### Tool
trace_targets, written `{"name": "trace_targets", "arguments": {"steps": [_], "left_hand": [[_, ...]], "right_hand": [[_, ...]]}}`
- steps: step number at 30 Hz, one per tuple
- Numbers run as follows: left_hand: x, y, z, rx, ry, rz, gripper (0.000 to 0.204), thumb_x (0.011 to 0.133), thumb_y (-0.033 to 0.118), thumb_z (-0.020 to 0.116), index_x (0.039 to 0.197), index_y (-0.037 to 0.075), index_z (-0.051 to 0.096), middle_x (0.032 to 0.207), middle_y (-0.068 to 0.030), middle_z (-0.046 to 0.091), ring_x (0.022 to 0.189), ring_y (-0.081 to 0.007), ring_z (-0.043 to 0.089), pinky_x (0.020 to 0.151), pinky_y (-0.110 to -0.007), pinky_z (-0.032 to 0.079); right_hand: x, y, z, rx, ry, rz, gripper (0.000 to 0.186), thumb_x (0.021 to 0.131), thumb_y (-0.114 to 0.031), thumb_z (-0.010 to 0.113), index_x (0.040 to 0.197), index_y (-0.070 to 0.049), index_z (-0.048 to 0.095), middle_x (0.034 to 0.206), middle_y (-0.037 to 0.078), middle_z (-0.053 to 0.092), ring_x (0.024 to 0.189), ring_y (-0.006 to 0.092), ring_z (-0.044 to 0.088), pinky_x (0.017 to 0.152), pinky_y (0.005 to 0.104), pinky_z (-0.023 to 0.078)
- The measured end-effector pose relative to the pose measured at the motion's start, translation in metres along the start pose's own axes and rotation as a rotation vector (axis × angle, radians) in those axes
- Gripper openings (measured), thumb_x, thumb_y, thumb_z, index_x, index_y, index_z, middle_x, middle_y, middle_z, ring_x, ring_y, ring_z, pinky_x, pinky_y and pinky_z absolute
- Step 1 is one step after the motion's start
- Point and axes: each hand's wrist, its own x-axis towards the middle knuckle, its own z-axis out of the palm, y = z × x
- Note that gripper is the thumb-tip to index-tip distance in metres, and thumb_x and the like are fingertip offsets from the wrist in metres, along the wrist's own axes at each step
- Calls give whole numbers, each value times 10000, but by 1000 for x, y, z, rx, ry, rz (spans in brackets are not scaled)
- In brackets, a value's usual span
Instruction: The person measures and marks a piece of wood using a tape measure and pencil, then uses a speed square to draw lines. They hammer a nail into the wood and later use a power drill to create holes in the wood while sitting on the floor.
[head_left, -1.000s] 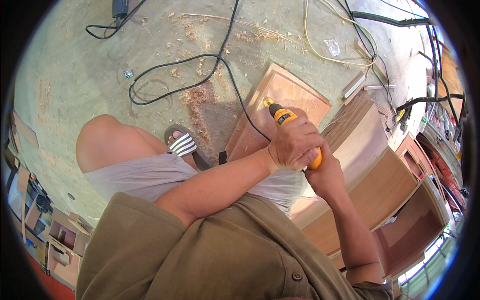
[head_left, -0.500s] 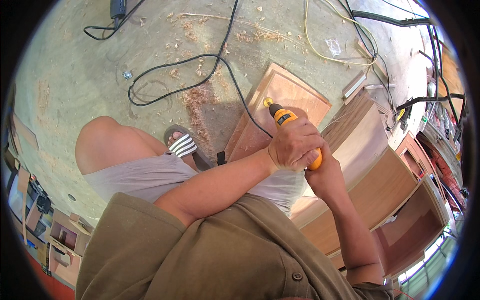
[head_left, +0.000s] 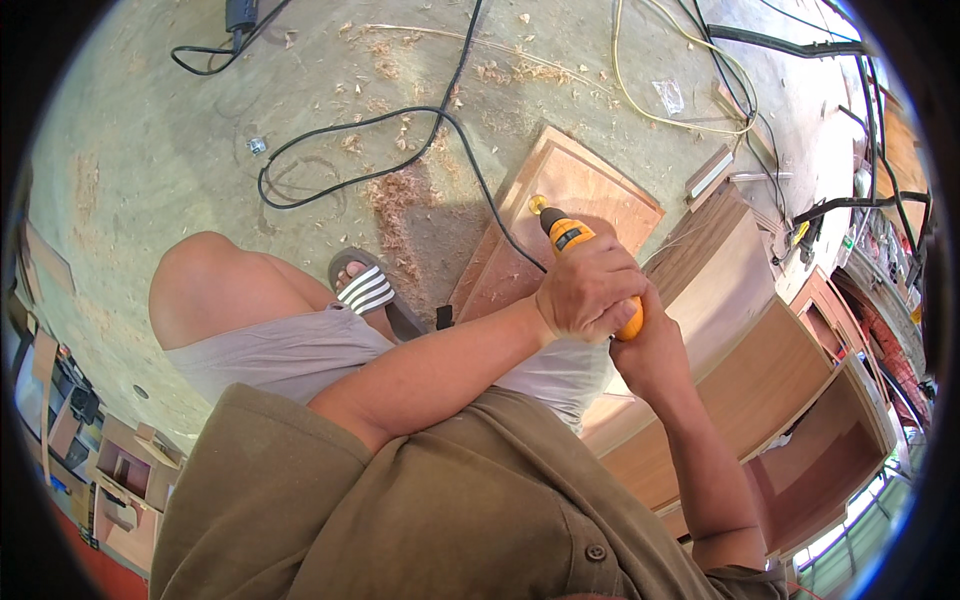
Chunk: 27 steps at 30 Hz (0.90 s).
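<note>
A yellow-orange power drill [head_left: 571,236] with a dark chuck points away from me at a slant. Its round gold-coloured bit [head_left: 538,204] is at the face of a flat wooden panel [head_left: 610,187], near the panel's left edge; how deep it sits cannot be made out. Around the drill's body from above, my left hand [head_left: 590,290] is closed, its arm reaching across from the left. My right hand [head_left: 650,345] is closed at the rear of the drill, around the grip, which is mostly hidden. The panel lies on another board, with its lower part beside my legs.
A black cord [head_left: 350,182] loops over the concrete floor and crosses the panel's left side. Wood shavings [head_left: 398,205] lie scattered near my sandalled foot [head_left: 365,288]. Wooden cabinet parts [head_left: 765,370] stand close on my right. Farther off are a pale cable [head_left: 618,75] and black metal bars [head_left: 780,42].
</note>
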Motion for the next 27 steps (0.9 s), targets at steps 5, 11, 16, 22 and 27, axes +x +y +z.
{"name": "trace_targets", "arguments": {"steps": [5, 11, 16, 22, 27], "left_hand": [[1, -1, 1, 24, 33, 7, 261, 920, 333, 592, 858, 90, 664, 810, -84, 638, 772, -306, 602, 755, -422, 492], [0, -2, 4, 28, 37, 1, 264, 917, 341, 593, 853, 98, 671, 806, -71, 647, 755, -297, 607, 742, -415, 498], [-1, -1, 4, 30, 41, -11, 261, 912, 341, 594, 851, 100, 672, 806, -70, 648, 755, -294, 610, 739, -411, 499], [-1, -2, 2, 17, 27, -12, 268, 914, 347, 590, 853, 99, 671, 805, -70, 641, 760, -298, 607, 753, -412, 497], [0, -4, 5, 10, 41, -9, 285, 927, 359, 580, 850, 98, 664, 801, -76, 629, 774, -303, 598, 760, -410, 488]], "right_hand": [[1, 0, -1, -5, 6, -12, 603, 853, -87, 644, 1420, -121, 442, 1078, 265, 706, 1040, 482, 650, 857, 511, 532], [1, 1, 1, -13, 3, 1, 579, 863, -97, 637, 1409, -112, 444, 1062, 270, 705, 1027, 487, 651, 851, 510, 534], [1, 1, 1, 24, -7, 0, 575, 866, -106, 638, 1406, -112, 440, 1063, 273, 704, 1025, 489, 650, 849, 515, 534], [0, -1, 0, 10, -10, 0, 562, 867, -112, 641, 1394, -113, 445, 1065, 266, 705, 1029, 488, 649, 853, 518, 532], [3, -3, -1, -20, 4, 11, 548, 867, -113, 642, 1383, -119, 456, 1067, 265, 705, 1041, 484, 647, 860, 512, 530]]}}
